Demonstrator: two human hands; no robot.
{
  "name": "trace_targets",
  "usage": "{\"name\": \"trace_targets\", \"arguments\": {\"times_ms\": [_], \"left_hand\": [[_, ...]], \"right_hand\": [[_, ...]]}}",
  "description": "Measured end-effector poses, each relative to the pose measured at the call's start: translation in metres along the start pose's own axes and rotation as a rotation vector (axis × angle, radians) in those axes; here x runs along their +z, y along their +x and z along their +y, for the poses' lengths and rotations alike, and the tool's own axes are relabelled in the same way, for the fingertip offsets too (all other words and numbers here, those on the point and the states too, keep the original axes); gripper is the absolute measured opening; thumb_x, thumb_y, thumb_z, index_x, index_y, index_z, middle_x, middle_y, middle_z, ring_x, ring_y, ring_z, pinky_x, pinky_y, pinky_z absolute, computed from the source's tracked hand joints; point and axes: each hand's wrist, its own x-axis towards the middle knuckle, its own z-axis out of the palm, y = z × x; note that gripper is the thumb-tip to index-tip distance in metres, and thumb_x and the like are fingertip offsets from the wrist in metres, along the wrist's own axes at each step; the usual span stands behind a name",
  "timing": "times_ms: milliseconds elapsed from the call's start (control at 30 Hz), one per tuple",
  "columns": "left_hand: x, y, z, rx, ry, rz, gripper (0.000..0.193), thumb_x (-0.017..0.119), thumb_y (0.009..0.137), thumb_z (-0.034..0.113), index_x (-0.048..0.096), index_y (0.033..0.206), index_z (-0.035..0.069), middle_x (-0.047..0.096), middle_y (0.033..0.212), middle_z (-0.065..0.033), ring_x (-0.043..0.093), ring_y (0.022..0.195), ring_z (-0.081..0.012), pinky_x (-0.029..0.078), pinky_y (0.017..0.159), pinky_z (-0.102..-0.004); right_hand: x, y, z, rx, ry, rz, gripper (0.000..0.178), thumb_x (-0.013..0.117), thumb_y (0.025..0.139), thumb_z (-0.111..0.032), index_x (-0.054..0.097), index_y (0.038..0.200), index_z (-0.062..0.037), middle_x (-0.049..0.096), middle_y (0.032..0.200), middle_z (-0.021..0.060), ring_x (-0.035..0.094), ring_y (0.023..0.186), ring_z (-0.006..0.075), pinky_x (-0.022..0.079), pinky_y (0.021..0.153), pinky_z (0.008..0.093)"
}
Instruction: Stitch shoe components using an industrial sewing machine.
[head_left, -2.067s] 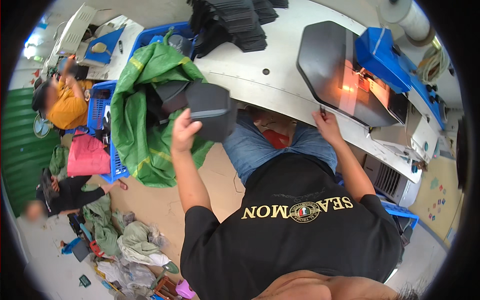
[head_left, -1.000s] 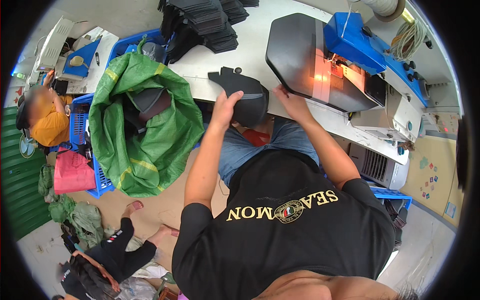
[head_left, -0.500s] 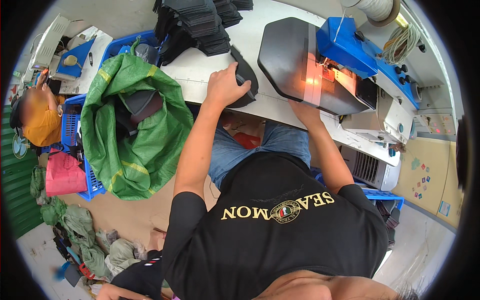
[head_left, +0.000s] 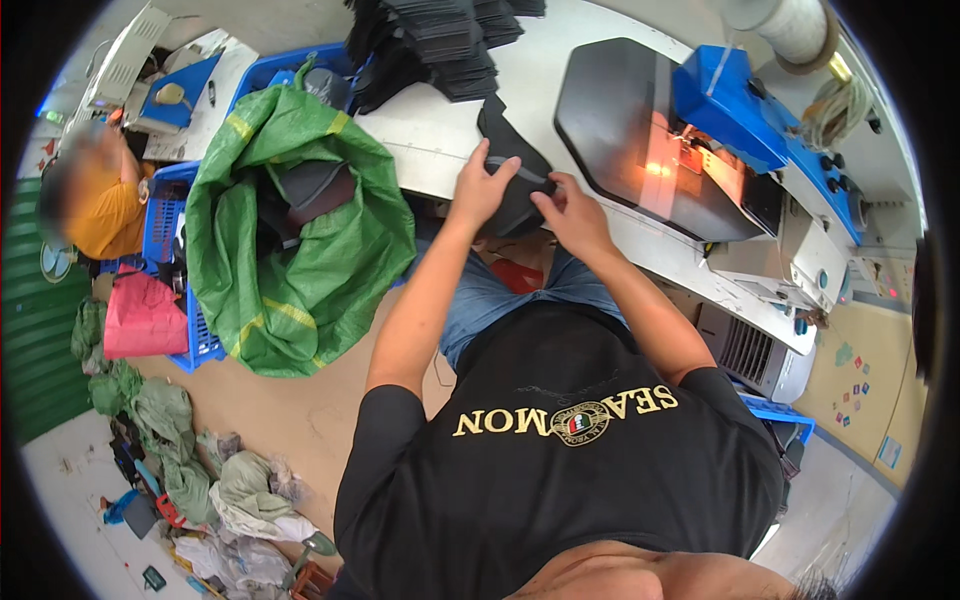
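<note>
A curved black fabric piece [head_left: 520, 203] is held between my two hands over the table's front edge. My left hand [head_left: 484, 190] grips its left side, thumb lying on top. At its right edge, my right hand [head_left: 574, 215] pinches the piece between thumb and fingers. The piece's narrow end points toward a stack of similar black pieces [head_left: 430, 50] at the back of the white table [head_left: 420, 150]. Right of my hands stands a sewing machine [head_left: 735, 105] with a blue head, a lit needle area and a dark, angular work plate [head_left: 612, 115].
A green woven sack [head_left: 300, 310] with dark pieces inside stands open at left, by blue crates [head_left: 168, 225]. A thread spool [head_left: 790, 30] sits at the far right. Another person in a yellow top [head_left: 108, 220] is at far left. Bags and cloth [head_left: 165, 430] litter the floor.
My right hand has left the sewing machine's front edge and taken hold of the black piece. My left hand has brought the piece off the table toward me. The view has shifted slightly.
</note>
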Motion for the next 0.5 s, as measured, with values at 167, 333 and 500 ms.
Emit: {"name": "trace_targets", "arguments": {"times_ms": [167,333,500], "left_hand": [[0.021,-0.022,0.003,0.025,-0.273,0.221,0.072,0.075,0.080,0.026,0.043,0.133,-0.012,0.058,0.122,-0.0286,0.057,0.113,-0.0278,0.044,0.096,-0.0328],[0.023,-0.025,0.016,-0.069,-0.756,0.386,0.052,0.067,0.088,0.018,0.048,0.130,-0.008,0.058,0.119,-0.0177,0.056,0.106,-0.0210,0.044,0.093,-0.0294],[0.024,-0.031,0.015,0.041,-0.487,0.268,0.051,0.065,0.090,0.024,0.048,0.130,-0.004,0.057,0.120,-0.0182,0.055,0.108,-0.0224,0.043,0.094,-0.0311]], "right_hand": [[-0.012,-0.003,-0.013,0.097,-0.110,-0.066,0.065,0.060,0.085,-0.052,0.051,0.128,-0.0031,0.069,0.091,0.0151,0.067,0.089,0.0309,0.050,0.077,0.0392],[-0.014,0.001,-0.016,0.215,0.087,-0.186,0.077,0.062,0.084,-0.053,0.042,0.136,0.0020,0.064,0.109,0.0218,0.064,0.098,0.0331,0.047,0.089,0.0404],[-0.008,0.015,-0.001,-0.013,0.412,-0.191,0.072,0.063,0.089,-0.042,0.038,0.137,0.0059,0.061,0.114,0.0169,0.062,0.099,0.0240,0.049,0.087,0.0374]]}}
